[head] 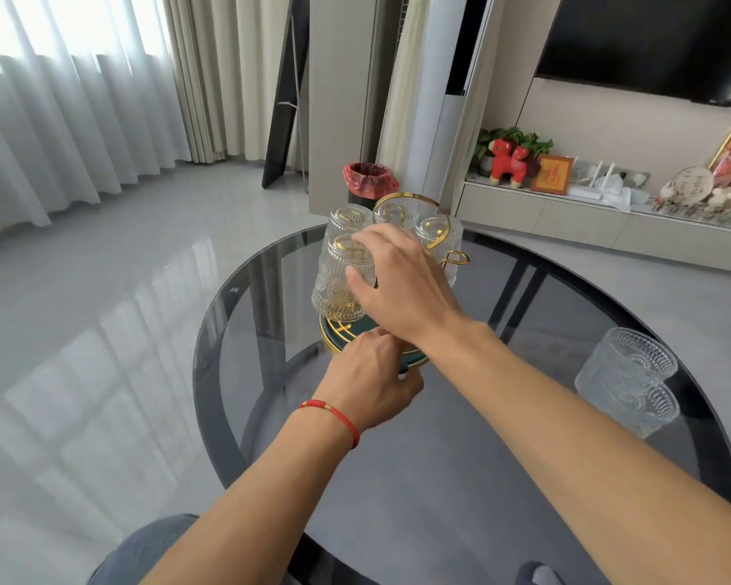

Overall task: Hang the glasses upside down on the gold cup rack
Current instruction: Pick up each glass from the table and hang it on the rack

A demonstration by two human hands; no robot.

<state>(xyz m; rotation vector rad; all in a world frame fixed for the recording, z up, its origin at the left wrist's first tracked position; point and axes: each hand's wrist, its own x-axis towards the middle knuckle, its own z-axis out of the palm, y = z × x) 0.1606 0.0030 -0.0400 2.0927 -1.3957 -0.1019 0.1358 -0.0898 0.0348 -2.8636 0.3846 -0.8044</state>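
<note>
— Where did we have our hands?
— Our right hand gripped an upturned glass on the gold cup rack; our left hand held the rack's green base.
— And the rest?
— Other glasses hung there; one last glass stood on the table, well apart.

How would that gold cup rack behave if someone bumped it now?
Probably top-heavy: glasses hang high on the gold cup rack above a small base. The left hand holding the base hints it may slide on the smooth glass table.
</note>
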